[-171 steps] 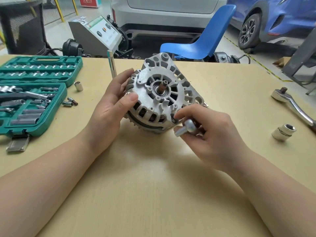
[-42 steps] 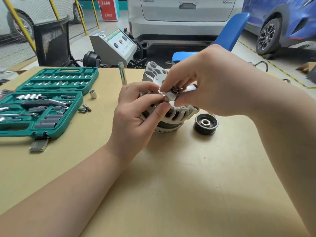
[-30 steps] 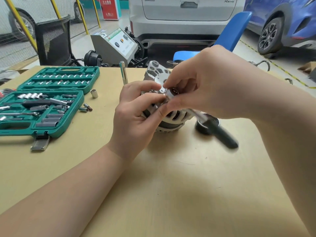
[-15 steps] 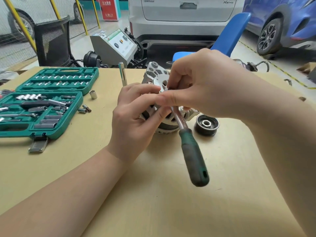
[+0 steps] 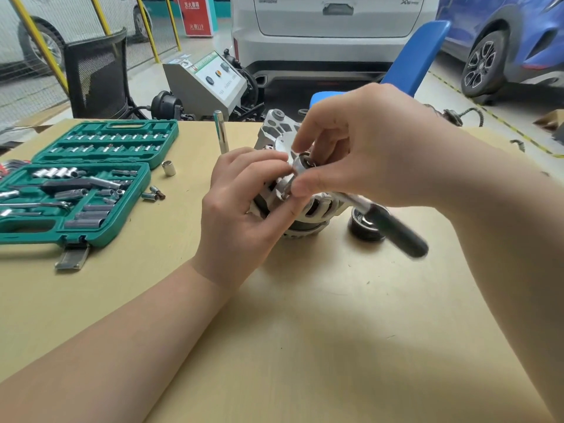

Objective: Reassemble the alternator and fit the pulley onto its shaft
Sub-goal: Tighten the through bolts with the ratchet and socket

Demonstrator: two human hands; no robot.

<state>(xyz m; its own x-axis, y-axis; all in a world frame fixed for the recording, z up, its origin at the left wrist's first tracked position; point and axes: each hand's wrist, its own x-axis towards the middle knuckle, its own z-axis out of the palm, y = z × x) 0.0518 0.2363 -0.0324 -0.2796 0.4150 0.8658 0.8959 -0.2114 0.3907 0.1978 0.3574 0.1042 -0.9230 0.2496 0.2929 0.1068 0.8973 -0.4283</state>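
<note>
Head view: silver finned alternator (image 5: 317, 206) stands at table centre, left hand (image 5: 241, 215) gripping its housing. Right hand (image 5: 360, 154) fingers clamp ratchet (image 5: 393, 227) head. Black grooved pulley (image 5: 363, 233) lies at alternator's 3 o'clock.

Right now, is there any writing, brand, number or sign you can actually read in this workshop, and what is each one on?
"119", the end of a lower line on the red sign; its larger characters above are too blurred to read.
"X", the start of a badge on the white car's tailgate; the rest is unreadable.
White car's left badge: too small.
Grey machine's panel labels: too small.
Socket set: no legible markings.
</note>
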